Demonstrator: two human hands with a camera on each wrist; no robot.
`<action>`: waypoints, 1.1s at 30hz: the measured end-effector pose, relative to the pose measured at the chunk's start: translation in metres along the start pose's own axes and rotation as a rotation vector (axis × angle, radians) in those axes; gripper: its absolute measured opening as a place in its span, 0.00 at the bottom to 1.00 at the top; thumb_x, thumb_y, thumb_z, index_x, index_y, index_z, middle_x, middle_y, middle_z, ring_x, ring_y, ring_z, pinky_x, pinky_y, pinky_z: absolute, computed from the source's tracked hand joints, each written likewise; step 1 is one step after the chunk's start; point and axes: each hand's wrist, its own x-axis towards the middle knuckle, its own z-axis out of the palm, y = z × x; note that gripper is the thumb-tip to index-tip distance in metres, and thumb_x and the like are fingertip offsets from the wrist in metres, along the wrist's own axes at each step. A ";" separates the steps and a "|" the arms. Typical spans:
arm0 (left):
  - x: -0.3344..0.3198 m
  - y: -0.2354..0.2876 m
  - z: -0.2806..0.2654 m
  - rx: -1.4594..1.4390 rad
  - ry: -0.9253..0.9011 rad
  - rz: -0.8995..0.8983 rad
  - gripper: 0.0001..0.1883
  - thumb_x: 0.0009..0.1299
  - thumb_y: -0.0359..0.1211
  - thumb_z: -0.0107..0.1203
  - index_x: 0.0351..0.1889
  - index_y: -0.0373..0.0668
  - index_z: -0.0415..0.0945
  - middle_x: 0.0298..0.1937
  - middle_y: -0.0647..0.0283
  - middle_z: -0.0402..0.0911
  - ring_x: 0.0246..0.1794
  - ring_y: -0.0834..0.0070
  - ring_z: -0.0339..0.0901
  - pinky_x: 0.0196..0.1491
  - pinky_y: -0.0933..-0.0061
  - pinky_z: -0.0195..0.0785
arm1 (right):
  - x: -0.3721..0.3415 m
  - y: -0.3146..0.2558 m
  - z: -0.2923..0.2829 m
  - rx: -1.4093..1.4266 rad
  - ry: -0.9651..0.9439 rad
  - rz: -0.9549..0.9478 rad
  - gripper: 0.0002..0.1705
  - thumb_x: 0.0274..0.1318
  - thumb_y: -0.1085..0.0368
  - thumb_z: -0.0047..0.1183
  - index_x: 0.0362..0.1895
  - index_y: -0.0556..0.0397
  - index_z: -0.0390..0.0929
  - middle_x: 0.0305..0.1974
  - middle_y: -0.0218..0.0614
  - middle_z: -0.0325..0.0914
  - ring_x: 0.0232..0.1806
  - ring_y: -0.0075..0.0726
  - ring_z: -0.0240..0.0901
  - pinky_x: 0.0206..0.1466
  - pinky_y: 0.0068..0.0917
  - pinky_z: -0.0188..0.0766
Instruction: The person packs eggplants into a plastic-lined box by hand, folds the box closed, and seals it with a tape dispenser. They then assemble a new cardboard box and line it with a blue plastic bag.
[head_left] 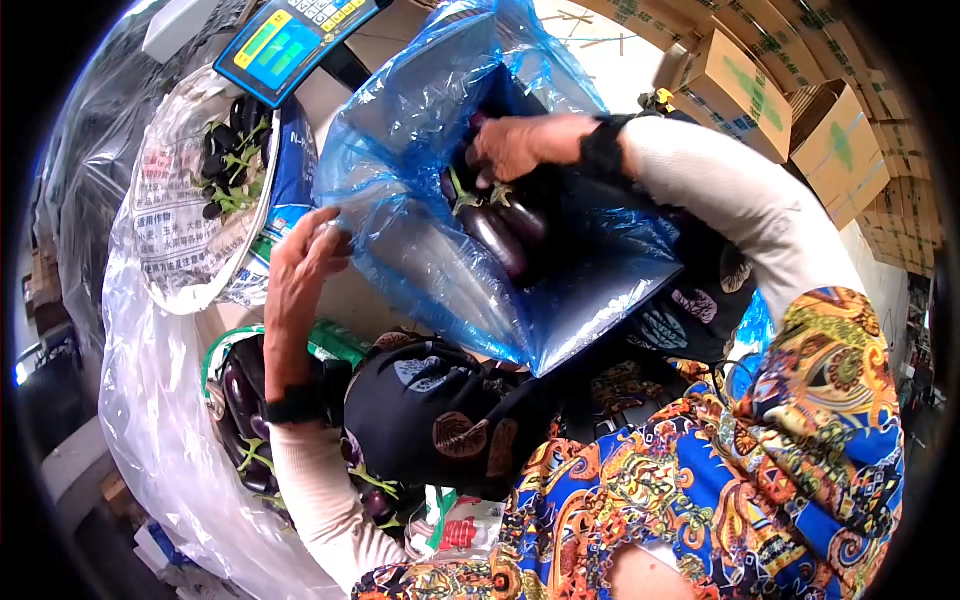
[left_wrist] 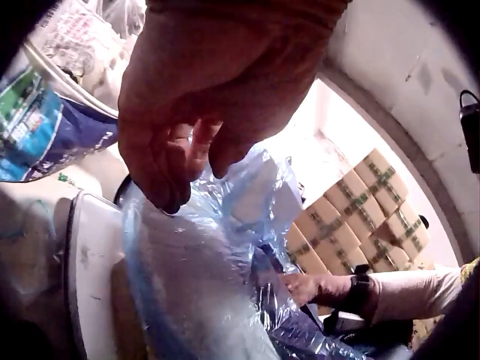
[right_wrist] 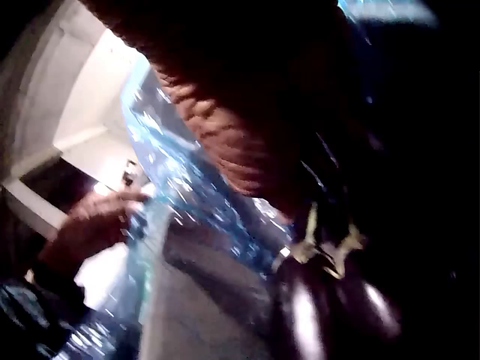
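My right hand (head_left: 525,145) is down inside the blue plastic bag (head_left: 400,130), its fingers curled round an eggplant (head_left: 478,122) that is mostly hidden by the hand. Just below it lie glossy dark purple eggplants (head_left: 495,240) with green stems; in the right wrist view two eggplants (right_wrist: 304,315) show beneath the dark hand. My left hand (head_left: 305,250) is at the bag's left rim, fingers loosely bent and the fingertips right at the film. The left wrist view shows a gap between its thumb and fingers.
A digital scale (head_left: 285,45) stands at the upper left. Beside it a white woven sack (head_left: 190,230) holds more eggplants (head_left: 235,150). Another batch of eggplants (head_left: 240,395) lies at lower left, near the left forearm. Cardboard boxes (head_left: 735,95) are stacked at upper right.
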 end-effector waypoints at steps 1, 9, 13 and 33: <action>-0.014 -0.006 -0.003 -0.021 0.033 -0.006 0.20 0.74 0.39 0.51 0.57 0.34 0.74 0.40 0.58 0.82 0.39 0.74 0.80 0.43 0.75 0.74 | -0.003 0.004 -0.012 -0.069 0.040 -0.049 0.18 0.58 0.56 0.58 0.49 0.51 0.79 0.46 0.46 0.81 0.51 0.51 0.76 0.52 0.40 0.71; -0.099 -0.078 -0.005 -0.278 0.292 -0.138 0.19 0.74 0.38 0.53 0.58 0.36 0.73 0.43 0.57 0.83 0.41 0.74 0.81 0.46 0.75 0.74 | -0.046 0.047 -0.093 -0.112 0.562 0.030 0.18 0.61 0.60 0.56 0.51 0.57 0.80 0.44 0.50 0.82 0.45 0.48 0.80 0.54 0.37 0.74; -0.088 -0.063 0.007 -0.354 0.322 -0.163 0.20 0.75 0.38 0.53 0.60 0.37 0.72 0.48 0.56 0.81 0.44 0.73 0.81 0.45 0.76 0.75 | -0.040 0.015 -0.091 -0.164 0.703 -0.031 0.17 0.56 0.58 0.58 0.43 0.59 0.82 0.40 0.52 0.82 0.43 0.55 0.79 0.49 0.41 0.75; -0.197 -0.120 0.015 0.488 1.068 0.024 0.11 0.65 0.27 0.55 0.45 0.37 0.78 0.43 0.52 0.79 0.46 0.55 0.77 0.51 0.61 0.70 | -0.066 -0.102 -0.057 0.040 0.083 -0.175 0.18 0.57 0.68 0.57 0.51 0.62 0.76 0.40 0.46 0.80 0.42 0.40 0.77 0.49 0.33 0.72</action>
